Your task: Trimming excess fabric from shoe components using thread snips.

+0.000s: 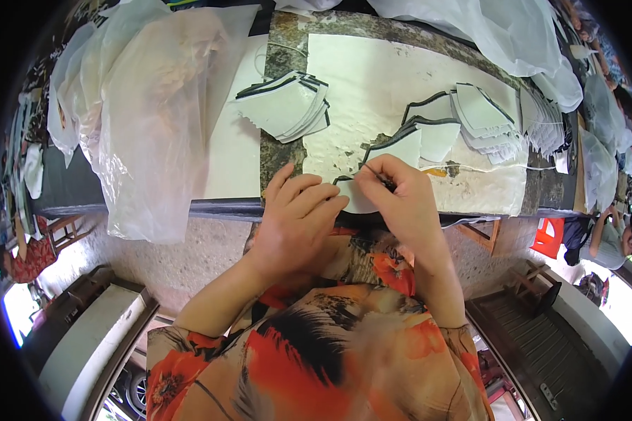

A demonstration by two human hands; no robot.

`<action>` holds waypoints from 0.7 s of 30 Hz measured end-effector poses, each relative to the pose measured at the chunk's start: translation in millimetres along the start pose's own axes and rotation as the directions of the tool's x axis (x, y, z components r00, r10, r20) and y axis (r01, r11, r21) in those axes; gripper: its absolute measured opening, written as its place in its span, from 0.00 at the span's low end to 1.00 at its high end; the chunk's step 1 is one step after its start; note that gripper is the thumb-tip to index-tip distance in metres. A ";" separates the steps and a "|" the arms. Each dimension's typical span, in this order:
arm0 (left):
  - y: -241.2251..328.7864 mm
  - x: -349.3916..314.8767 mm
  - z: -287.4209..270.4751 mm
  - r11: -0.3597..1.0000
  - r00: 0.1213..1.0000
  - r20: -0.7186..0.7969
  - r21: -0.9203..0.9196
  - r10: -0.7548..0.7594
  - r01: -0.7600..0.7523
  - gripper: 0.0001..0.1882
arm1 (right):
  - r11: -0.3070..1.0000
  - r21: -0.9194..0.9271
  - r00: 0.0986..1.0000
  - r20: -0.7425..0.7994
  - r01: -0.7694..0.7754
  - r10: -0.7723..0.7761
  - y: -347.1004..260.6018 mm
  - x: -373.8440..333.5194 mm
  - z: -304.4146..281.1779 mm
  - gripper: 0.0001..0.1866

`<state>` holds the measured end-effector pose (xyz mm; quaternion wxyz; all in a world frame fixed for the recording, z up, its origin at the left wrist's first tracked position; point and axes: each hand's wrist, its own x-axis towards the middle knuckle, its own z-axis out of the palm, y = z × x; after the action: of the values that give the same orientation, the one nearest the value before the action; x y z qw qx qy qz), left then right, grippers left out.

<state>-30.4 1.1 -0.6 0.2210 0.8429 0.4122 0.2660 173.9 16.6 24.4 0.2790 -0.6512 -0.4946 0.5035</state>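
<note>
A: Head view, entry one. Left hand (pixel 298 210) lies flat, fingers together, pressing a white cut piece with dark edging (pixel 354 198) onto the surface (pixel 400 70) at its near edge. Right hand (pixel 400 200) pinches a thin dark tool (pixel 379 177) over the same piece.

B: Handling?

A: Judged light, thin and floppy; best held down flat near the trimmed edge, since it would likely slide or curl otherwise.

B: Surroundings?

A: Worn white sheet on a mottled top. Stacks of similar pieces at left (pixel 288 105) and right (pixel 463 116). Clear plastic bags (pixel 147 119) heaped left. Workshop; other people at the margins.
</note>
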 end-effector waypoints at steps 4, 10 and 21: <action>0.3 -6.0 3.9 1.000 1.000 -0.022 0.017 -0.018 0.018 0.13 | 0.996 -0.071 0.998 0.047 0.052 -0.048 -4.2 -1.4 10.3 0.10; -1.2 -7.5 5.3 1.000 0.999 -0.036 0.016 -0.010 0.010 0.12 | 0.947 -0.306 0.995 0.025 0.102 -0.099 -1.2 -0.4 14.4 0.09; -2.7 -7.0 5.8 0.999 0.999 -0.043 0.035 0.008 -0.007 0.13 | 0.938 -0.329 0.991 -0.036 0.112 -0.131 0.3 -1.6 21.7 0.09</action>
<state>-31.9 -4.0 -8.4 0.1963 0.8423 0.4182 0.2778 153.8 12.0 17.4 0.2120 -0.6707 -0.6020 0.3779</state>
